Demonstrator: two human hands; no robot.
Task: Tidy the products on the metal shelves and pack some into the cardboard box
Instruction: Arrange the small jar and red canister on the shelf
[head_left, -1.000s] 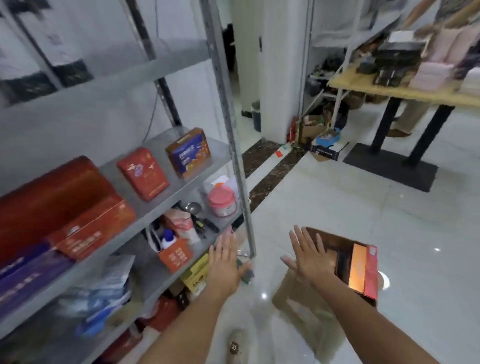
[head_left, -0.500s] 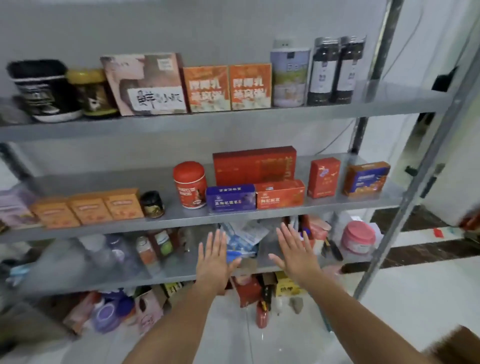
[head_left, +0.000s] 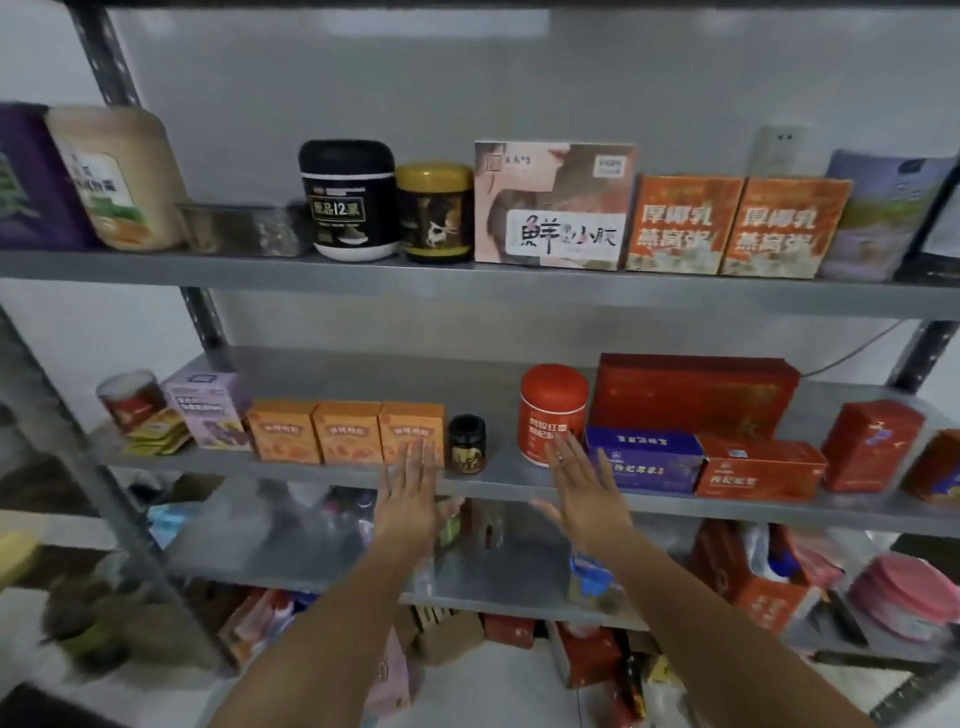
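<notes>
Head view: left hand (head_left: 408, 488) and right hand (head_left: 582, 488) are held flat with fingers straight, nothing grasped, before the middle tier of the grey metal shelves (head_left: 363, 384). The left overlaps the row of three orange cartons (head_left: 345, 434), the right the red round canister (head_left: 553, 410); contact cannot be told. The cardboard box is not seen. Step judged: product selection. Next, one item must be gripped.

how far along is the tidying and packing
Looks done: the three orange boxes stand in a row on the middle shelf. In hand: nothing; left hand and right hand are open, held out toward that shelf. Left: the lower shelf is cluttered, and no cardboard box shows, so packing cannot be judged.
</notes>
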